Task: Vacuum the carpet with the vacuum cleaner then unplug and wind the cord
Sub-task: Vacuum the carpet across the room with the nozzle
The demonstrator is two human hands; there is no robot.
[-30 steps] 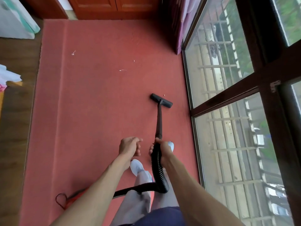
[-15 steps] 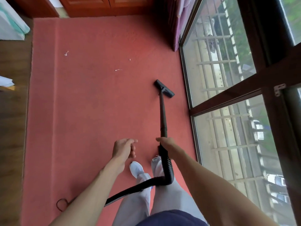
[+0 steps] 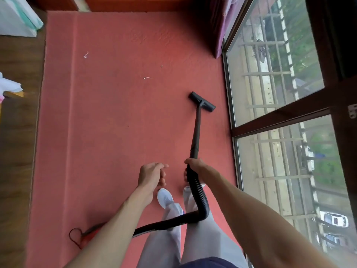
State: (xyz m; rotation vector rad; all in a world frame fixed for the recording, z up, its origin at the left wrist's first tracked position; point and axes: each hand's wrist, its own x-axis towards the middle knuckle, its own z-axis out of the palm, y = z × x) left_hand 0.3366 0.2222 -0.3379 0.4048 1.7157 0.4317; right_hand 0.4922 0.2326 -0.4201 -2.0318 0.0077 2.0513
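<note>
Black ribbed hose (image 3: 199, 192) is the nearest piece of the vacuum cleaner that shows clearly; behind it, low beside the left forearm, only a red sliver of the vacuum body (image 3: 92, 232) peeks out, the rest hidden by the arm. A thin dark cord (image 3: 74, 237) loops on the carpet just beside that sliver, and where it leads cannot be made out. The hose bends sharply in front of the grey trousers (image 3: 166, 240) and climbs to the right hand (image 3: 194, 165), whose fingers wrap round the hose's upper end where the wand begins (the fingertips show on the hose's left side). The left hand (image 3: 152, 174) hangs just left of the hose, apart from it, fingers loosely curled, holding nothing. One white shoe (image 3: 164, 197) shows left of the hose; the other foot is mostly covered by it.

Beyond the right hand, the straight black wand (image 3: 196, 132) slopes away to a flat black floor nozzle (image 3: 201, 101), set at a slant on the red carpet (image 3: 108, 132). Right of the nozzle runs the window frame (image 3: 229, 105). Farther off, left of the nozzle, small white scraps (image 3: 147, 77) lie on the carpet, too small to identify. Past the nozzle, a purple curtain (image 3: 222, 31) hangs, cut off by the top edge.
</note>
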